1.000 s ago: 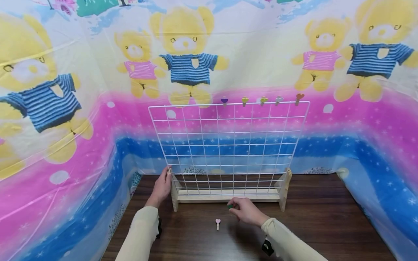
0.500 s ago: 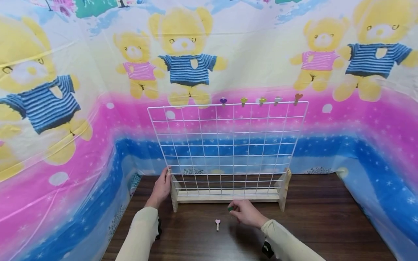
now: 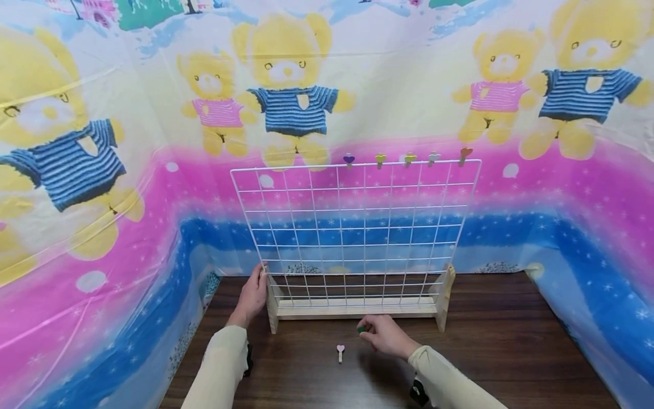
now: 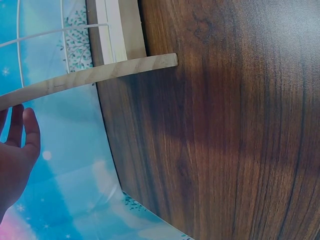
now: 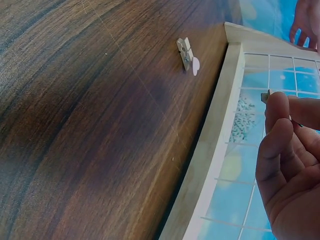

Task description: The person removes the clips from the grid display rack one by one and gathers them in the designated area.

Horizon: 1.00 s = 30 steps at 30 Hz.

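Observation:
A white wire grid rack (image 3: 352, 227) stands upright in a pale wooden base (image 3: 357, 310). My left hand (image 3: 252, 296) holds the rack's left wooden side piece (image 4: 95, 75) near its top; the left wrist view cuts off part of the grip. Between thumb and fingertips, my right hand (image 3: 389, 334) pinches a small clothespin with a green top (image 3: 361, 329), in front of the base. Fingers hide most of this clothespin (image 5: 265, 97). To the left of that hand, a wooden clothespin with a pale pink heart (image 3: 340, 353) lies on the table.
Along the rack's top wire, toward the right, sit several heart clothespins: purple (image 3: 349, 159), two yellow, white (image 3: 434, 157) and orange-red (image 3: 465, 153). The dark wood table (image 3: 511, 341) is bordered behind and at both sides by a bear-print cloth (image 3: 409, 85).
The right hand has lowered very slightly, still pinching the green clothespin. The left hand stays at the rack's side, and the pink heart clothespin lies where it was.

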{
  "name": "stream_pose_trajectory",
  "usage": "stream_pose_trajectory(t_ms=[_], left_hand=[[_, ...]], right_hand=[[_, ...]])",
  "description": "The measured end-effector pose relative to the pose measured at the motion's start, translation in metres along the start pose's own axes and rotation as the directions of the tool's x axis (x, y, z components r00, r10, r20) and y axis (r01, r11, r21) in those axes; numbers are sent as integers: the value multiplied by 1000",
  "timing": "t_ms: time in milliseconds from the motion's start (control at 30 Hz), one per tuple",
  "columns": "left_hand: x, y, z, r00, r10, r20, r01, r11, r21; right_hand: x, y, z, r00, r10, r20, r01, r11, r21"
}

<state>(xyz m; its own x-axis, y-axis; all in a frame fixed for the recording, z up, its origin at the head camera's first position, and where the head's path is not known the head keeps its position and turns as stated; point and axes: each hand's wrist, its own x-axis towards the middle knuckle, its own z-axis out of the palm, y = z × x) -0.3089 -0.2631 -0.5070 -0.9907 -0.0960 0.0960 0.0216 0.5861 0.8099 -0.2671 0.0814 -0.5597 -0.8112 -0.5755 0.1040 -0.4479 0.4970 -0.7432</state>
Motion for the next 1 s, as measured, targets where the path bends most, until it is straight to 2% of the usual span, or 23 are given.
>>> stream_pose_trajectory(t_ms=[500, 1000], left_hand=[[-1, -1, -1, 1000, 8, 3, -8, 1000, -7], [-1, -1, 0, 1000, 12, 0, -12, 1000, -23]], right_hand=[[4, 10, 4, 999, 43, -4, -43, 999, 27], [2, 22, 9, 999, 31, -38, -31, 999, 17]])
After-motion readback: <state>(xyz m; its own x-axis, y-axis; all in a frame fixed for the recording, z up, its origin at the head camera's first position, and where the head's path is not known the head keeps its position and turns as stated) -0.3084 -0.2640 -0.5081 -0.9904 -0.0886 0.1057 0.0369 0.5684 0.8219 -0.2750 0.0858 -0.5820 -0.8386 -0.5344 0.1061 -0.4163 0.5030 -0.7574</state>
